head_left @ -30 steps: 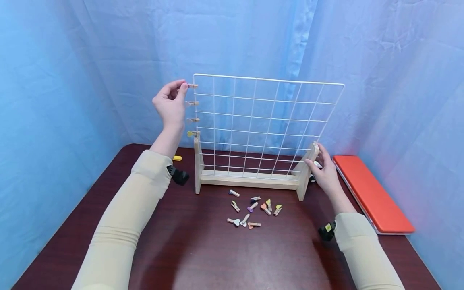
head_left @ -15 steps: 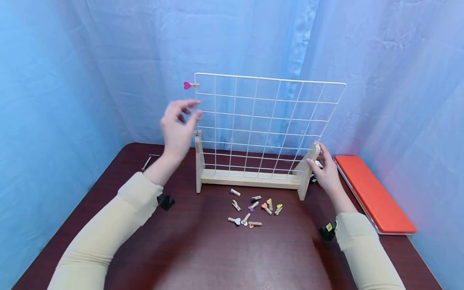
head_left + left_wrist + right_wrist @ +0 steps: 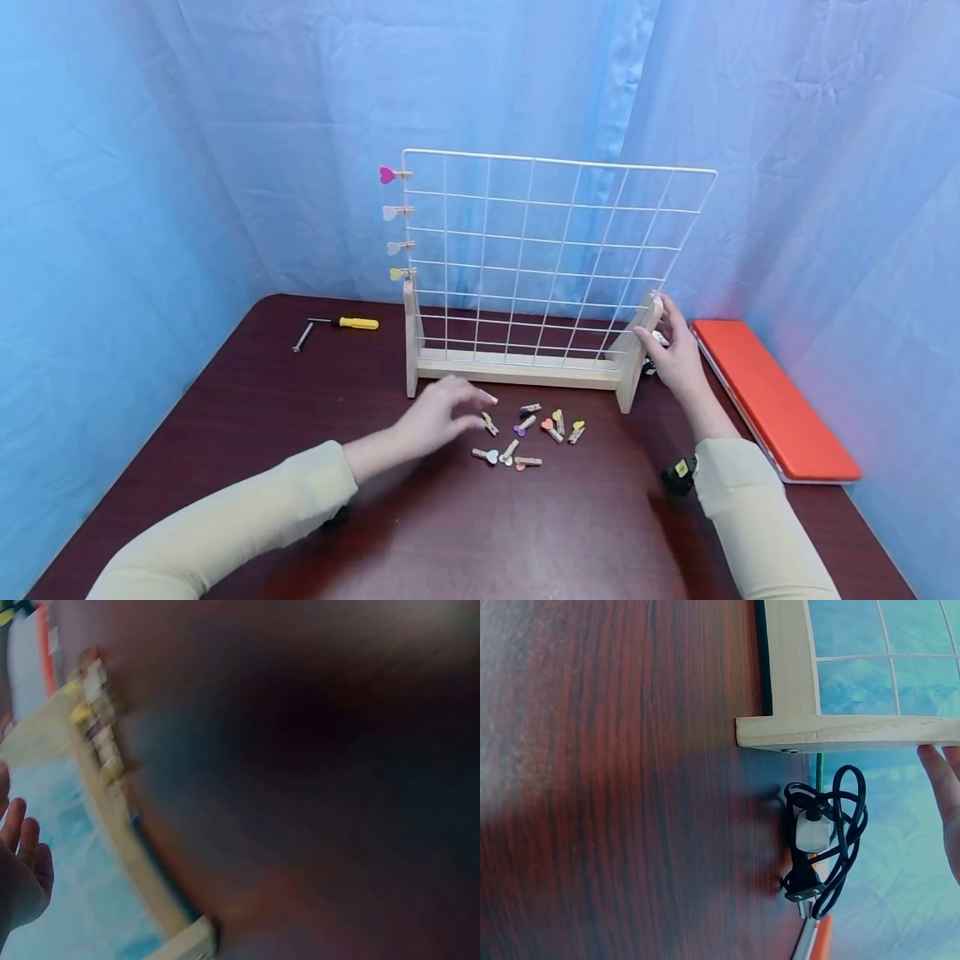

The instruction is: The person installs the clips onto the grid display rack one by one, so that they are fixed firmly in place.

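A white wire grid (image 3: 558,225) stands in a wooden stand (image 3: 517,372). Clipped along the grid's left edge are several heart clothespins: a pink one (image 3: 387,175) on top, two pale ones below, then a yellow one (image 3: 396,273). My left hand (image 3: 438,417), fingers bent and apart, hovers by the left side of the loose clothespins (image 3: 525,426) on the table; nothing shows between finger and thumb. At the stand's right side post (image 3: 637,354), my right hand (image 3: 681,362) holds on, thumb in front. The left wrist view is mostly dark and blurred.
A yellow-handled screwdriver (image 3: 358,323) and a metal L-shaped rod (image 3: 303,336) lie at the back left. To the right is a red flat case (image 3: 772,400). A coiled black cable (image 3: 840,840) with a plug sits behind the right post. Blue curtains (image 3: 315,125) surround the table.
My left hand has let go of the pink clothespin at the grid's top left corner and come down rightward to the loose clothespins. My right hand stays on the post.
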A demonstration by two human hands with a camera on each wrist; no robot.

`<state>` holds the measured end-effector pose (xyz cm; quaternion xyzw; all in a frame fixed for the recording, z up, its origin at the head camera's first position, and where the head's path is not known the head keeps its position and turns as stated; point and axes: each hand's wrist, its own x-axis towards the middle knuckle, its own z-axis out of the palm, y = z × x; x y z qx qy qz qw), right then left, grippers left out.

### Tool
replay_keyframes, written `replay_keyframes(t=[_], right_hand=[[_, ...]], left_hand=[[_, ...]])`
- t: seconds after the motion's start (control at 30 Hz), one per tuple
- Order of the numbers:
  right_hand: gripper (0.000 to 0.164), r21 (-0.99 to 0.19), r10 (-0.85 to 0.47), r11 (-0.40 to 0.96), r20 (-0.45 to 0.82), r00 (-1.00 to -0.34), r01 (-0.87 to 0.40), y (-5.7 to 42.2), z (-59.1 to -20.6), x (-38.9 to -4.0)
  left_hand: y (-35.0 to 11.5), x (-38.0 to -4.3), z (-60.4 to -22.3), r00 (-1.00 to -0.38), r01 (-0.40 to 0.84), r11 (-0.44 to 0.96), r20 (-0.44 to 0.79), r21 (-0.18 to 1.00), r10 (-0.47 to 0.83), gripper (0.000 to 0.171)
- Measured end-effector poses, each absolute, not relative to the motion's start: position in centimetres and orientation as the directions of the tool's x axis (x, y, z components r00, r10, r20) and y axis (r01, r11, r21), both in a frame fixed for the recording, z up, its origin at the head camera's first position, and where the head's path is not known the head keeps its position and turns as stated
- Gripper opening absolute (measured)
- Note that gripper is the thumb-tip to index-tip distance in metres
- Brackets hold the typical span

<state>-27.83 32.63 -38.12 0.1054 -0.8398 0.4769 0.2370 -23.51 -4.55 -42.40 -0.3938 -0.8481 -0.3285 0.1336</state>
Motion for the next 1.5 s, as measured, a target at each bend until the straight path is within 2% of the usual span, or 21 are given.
replay_keyframes(t=[0.2, 0.4, 0.57, 0.87, 1.0, 1.2, 1.37, 1.5], right_hand=[[0.064, -0.749, 0.037, 0.521, 0.499, -0.866, -0.409, 32.6, -38.2, -27.9], [0.064, -0.752, 0.029, 0.515, 0.496, -0.868, -0.412, 32.3, -38.3, -27.8], [0.064, -0.749, 0.033, 0.517, 0.501, -0.865, -0.414, 32.2, -38.3, -27.8], [0.064, -0.764, 0.035, 0.507, 0.481, -0.876, -0.399, 32.2, -38.2, -27.8], [0.065, -0.765, 0.031, 0.513, 0.470, -0.882, -0.389, 32.3, -38.1, -27.8], [0.065, -0.764, 0.041, 0.518, 0.471, -0.881, -0.385, 32.5, -38.0, -27.9], [0.066, -0.762, 0.039, 0.523, 0.469, -0.883, -0.382, 32.6, -38.2, -27.8], [0.066, -0.756, 0.029, 0.521, 0.479, -0.878, -0.395, 32.7, -38.3, -27.9]], left_hand=[[-3.5, -22.5, -44.8, -0.579, 0.806, 0.458, 0.334, 0.376, 0.744, 0.020], [-2.9, -22.5, -45.9, -0.586, 0.791, 0.487, 0.234, 0.369, 0.775, 0.017], [-2.9, -22.4, -46.2, -0.590, 0.777, 0.477, 0.210, 0.410, 0.780, 0.018], [-3.1, -22.7, -45.0, -0.560, 0.788, 0.428, 0.226, 0.443, 0.797, 0.011], [-3.5, -23.0, -43.0, -0.595, 0.761, 0.434, 0.253, 0.483, 0.763, 0.010], [-4.5, -24.0, -37.5, -0.683, 0.713, 0.497, 0.329, 0.496, 0.652, 0.008], [-5.7, -25.4, -32.3, -0.704, 0.709, 0.495, 0.455, 0.502, 0.545, 0.010], [-6.7, -26.4, -27.9, -0.692, 0.721, 0.477, 0.542, 0.502, 0.477, 0.010]])
